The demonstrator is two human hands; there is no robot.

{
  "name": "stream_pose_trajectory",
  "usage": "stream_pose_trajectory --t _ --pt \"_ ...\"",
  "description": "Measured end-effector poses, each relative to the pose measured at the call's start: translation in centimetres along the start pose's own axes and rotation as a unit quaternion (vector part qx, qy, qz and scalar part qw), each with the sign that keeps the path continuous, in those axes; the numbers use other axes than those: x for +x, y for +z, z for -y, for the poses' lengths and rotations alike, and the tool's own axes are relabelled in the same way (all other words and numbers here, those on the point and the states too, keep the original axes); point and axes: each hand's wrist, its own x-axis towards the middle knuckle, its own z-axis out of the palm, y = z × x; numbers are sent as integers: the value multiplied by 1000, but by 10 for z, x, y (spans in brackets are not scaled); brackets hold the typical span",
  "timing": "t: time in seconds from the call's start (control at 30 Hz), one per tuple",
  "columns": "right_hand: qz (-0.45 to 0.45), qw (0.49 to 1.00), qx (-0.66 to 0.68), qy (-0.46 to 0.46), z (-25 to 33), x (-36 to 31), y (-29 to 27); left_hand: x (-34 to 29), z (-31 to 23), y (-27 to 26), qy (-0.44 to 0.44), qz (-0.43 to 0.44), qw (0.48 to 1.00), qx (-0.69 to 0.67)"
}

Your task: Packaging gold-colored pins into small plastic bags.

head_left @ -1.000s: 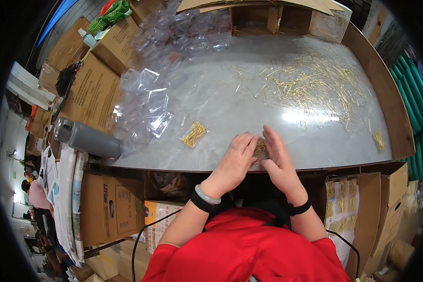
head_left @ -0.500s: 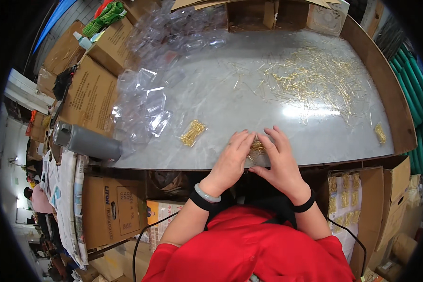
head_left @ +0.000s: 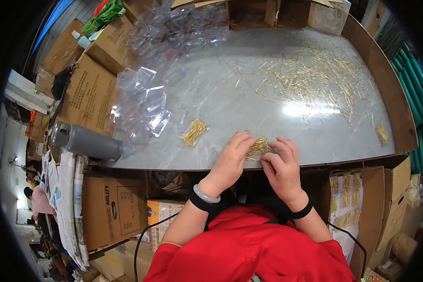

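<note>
At the table's near edge, a small clear plastic box of thin gold wire hooks (head_left: 258, 148) sits between my hands. My left hand (head_left: 231, 157) holds its left side, with the fingertips pressed against it. Close by its right side is my right hand (head_left: 284, 170), fingers curled and thumb drawn toward the index finger. Whether something small is pinched there is hidden. Another filled pack of gold hooks (head_left: 193, 132) lies to the left of my left hand. A large scatter of loose gold hooks (head_left: 319, 80) covers the far right of the table.
Clear empty plastic boxes (head_left: 150, 94) are heaped on the grey table (head_left: 211, 103) at left. A grey bottle (head_left: 91, 142) lies at the left edge. One more gold pack (head_left: 381, 134) rests near the cardboard wall (head_left: 385, 70) at right. Below stands a carton with several filled packs (head_left: 345, 197).
My right hand has drawn back slightly toward me and to the right, its fingers curling from a spread pose. More of the box shows now. My left hand stays against it.
</note>
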Motion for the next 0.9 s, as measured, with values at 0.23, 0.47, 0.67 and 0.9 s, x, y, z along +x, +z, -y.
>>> stream_pose_trajectory --t 0.23,0.47,0.67,0.9 --pt "-6 994 87 66 3 4 9 -1 -13 -1 55 60 991 106" --pt "21 948 284 145 2 13 11 -6 1 8 34 38 992 120" --pt "60 929 323 168 12 12 8 -4 -8 11 44 6 987 152" --pt "99 995 33 -4 10 24 8 -9 -3 10 40 -2 994 100"
